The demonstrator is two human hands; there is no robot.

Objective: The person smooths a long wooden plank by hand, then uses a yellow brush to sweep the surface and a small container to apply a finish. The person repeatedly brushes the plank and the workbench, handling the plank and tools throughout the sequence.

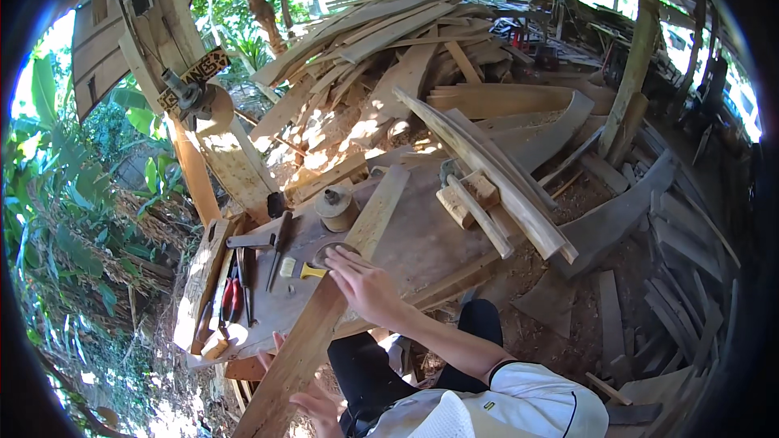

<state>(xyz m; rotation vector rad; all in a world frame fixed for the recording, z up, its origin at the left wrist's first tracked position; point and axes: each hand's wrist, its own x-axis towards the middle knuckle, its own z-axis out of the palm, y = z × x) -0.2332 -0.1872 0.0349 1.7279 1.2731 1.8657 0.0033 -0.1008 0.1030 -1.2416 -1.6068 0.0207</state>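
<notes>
A long, pale wooden board (308, 326) slants from my lap up over the workbench. Low in view, my left hand (315, 407) grips its near part, thumb on the right edge and fingers showing past the left edge. Farther up, my right hand (367, 290) presses a round brownish disc (328, 255) against the board's face. The fingers cover part of the disc, and its exact kind is unclear. Just left of it lies a brush (308, 271) with a yellow handle and pale bristles. A squat, pale container (335, 208) with a dark top stands behind the brush.
The bench (438, 264) carries red-handled pliers (233, 298) and several slim tools at left. Long timber pieces (495, 182) and a wood block (469, 199) lie at right. A post (223, 158) rises behind left; stacked planks (389, 28) fill the back.
</notes>
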